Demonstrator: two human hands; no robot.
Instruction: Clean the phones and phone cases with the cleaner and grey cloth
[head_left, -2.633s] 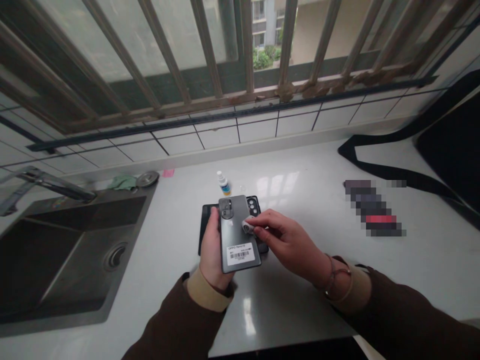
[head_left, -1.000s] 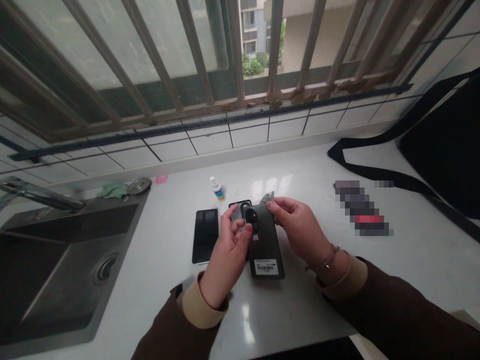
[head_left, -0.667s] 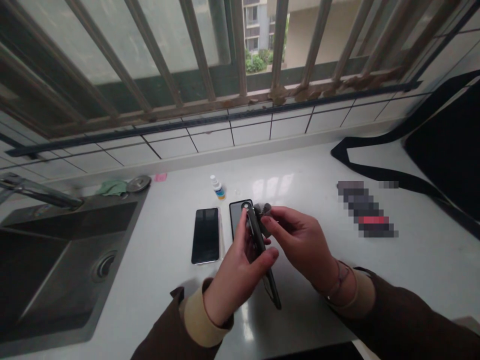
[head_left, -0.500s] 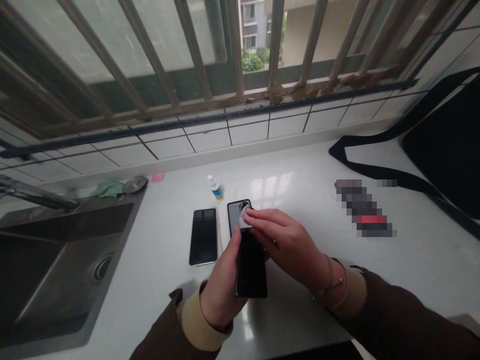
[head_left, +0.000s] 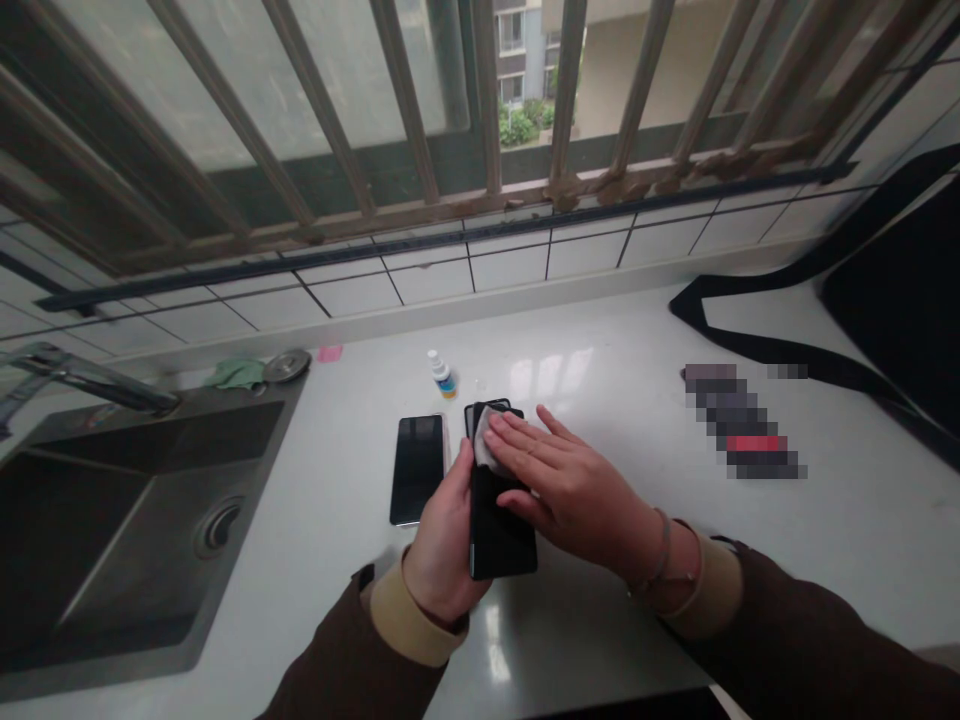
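Observation:
A black phone [head_left: 502, 540] is gripped in my left hand [head_left: 448, 545], tilted above the white counter with its dark face toward me. My right hand [head_left: 581, 490] presses a small whitish cloth [head_left: 483, 450] flat against the upper part of that phone, fingers stretched out over it. Behind the held phone lies another dark-edged phone or case [head_left: 470, 414], mostly covered. To the left, a phone with a black screen [head_left: 418, 468] rests on the counter. A small white spray bottle [head_left: 442, 378] with a blue and yellow label stands beyond them.
At the left is a steel sink [head_left: 142, 560] with a faucet [head_left: 112, 385]. A green cloth [head_left: 238, 374], a metal drain lid [head_left: 286, 366] and a pink piece [head_left: 330, 354] lie behind it. On the right are a blurred-out item [head_left: 739, 420] and a black bag [head_left: 900, 290] with its strap.
My right fingers have spread and flattened over the cloth, which now lies against the held phone's upper face. The held phone shows more of its top end. The view has shifted slightly.

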